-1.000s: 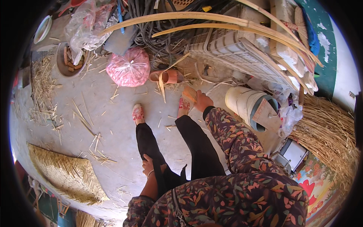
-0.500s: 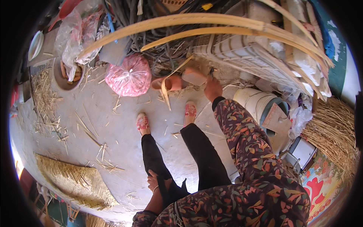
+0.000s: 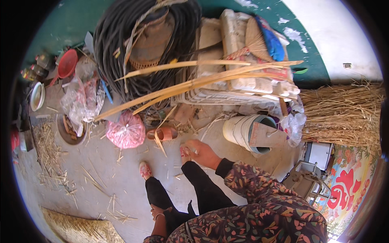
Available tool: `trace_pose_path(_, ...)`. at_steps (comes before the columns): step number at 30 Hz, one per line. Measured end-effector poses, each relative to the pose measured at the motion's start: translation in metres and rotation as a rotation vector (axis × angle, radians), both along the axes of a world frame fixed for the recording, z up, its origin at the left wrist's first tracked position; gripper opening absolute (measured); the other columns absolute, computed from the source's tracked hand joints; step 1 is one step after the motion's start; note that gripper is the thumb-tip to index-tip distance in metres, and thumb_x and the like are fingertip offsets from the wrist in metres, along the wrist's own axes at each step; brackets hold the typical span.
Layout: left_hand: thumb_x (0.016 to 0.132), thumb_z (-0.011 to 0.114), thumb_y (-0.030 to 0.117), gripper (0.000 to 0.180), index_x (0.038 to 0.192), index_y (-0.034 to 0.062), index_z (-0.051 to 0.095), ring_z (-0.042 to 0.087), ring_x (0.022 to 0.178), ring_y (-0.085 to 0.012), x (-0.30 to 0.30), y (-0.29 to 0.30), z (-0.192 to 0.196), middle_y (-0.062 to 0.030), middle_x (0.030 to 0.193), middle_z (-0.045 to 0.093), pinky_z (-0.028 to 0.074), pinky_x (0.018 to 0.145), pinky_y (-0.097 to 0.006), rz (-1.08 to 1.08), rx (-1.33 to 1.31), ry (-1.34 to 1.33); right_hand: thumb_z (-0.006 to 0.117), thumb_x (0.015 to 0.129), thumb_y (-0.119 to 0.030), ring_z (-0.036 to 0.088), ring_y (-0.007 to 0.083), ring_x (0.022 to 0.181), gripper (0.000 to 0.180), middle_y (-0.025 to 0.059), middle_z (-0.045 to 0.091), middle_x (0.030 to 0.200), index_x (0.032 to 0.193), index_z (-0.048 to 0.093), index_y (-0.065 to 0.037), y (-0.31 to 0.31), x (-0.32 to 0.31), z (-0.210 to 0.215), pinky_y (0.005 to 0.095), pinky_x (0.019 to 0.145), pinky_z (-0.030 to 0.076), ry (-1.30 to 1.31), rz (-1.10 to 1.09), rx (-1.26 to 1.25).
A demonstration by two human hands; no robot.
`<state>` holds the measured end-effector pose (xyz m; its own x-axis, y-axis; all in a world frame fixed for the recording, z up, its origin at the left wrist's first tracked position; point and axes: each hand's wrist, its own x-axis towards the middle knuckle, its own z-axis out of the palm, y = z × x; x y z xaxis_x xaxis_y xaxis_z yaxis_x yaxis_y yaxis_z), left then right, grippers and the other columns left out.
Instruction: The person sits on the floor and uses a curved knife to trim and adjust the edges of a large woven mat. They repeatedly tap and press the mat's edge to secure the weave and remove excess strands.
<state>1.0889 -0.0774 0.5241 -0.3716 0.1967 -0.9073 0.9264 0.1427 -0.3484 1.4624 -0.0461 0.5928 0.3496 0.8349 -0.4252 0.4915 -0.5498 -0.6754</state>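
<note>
My right hand (image 3: 203,154) is above the floor, over the shoe (image 3: 184,154) on my right foot. Its fingers are curled together; whatever they hold is too small or hidden to name. Low in the view, my left hand (image 3: 157,211) lies against the black trouser leg (image 3: 162,196), fingers partly hidden, with a band at the wrist. Just beyond my feet are orange slippers (image 3: 165,133) with a bent pale strip (image 3: 159,142) across them. Left of these sits a tied clear bag of pink stuff (image 3: 126,131).
Long split bamboo strips (image 3: 190,84) arch over a coil of black hose (image 3: 109,48) and a white crate (image 3: 210,97). Right are a pale bucket (image 3: 237,129) and bundled dry stalks (image 3: 344,115). A bowl (image 3: 65,135) stands left; a woven mat (image 3: 81,227) lies near left.
My right hand has drawn back toward me from the brick-like block by the crate. The view has tilted up, showing more of the wall and hose. My left hand stays at the leg.
</note>
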Motion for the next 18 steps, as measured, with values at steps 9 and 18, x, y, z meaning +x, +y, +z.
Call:
trace_pose_path(9,0.067,0.085,0.040,0.099,0.144,0.0041,0.034,0.051,0.124,-0.0392,-0.045,-0.024,0.001,-0.0236,0.134,0.048,0.046,0.101,-0.047,0.067,0.125,-0.258,0.067,0.087,-0.013,0.059,0.0319,0.101,0.037,0.0158,0.061,0.107,0.119,0.056,0.001,0.212,0.149,0.108,0.0378,0.090,0.048,0.322,-0.472,0.864)
trace_pose_path(18,0.080,0.072,0.048,0.067,0.122,-0.0016,0.060,0.067,0.102,-0.0348,-0.102,-0.102,0.046,-0.0220,0.106,0.070,0.051,0.093,-0.041,0.468,0.434,-0.296,0.063,0.080,-0.025,0.062,0.0384,0.096,0.031,0.0205,0.062,0.102,0.103,0.060,-0.003,0.256,0.227,0.027,0.0477,0.083,0.051,-0.703,0.062,0.083)
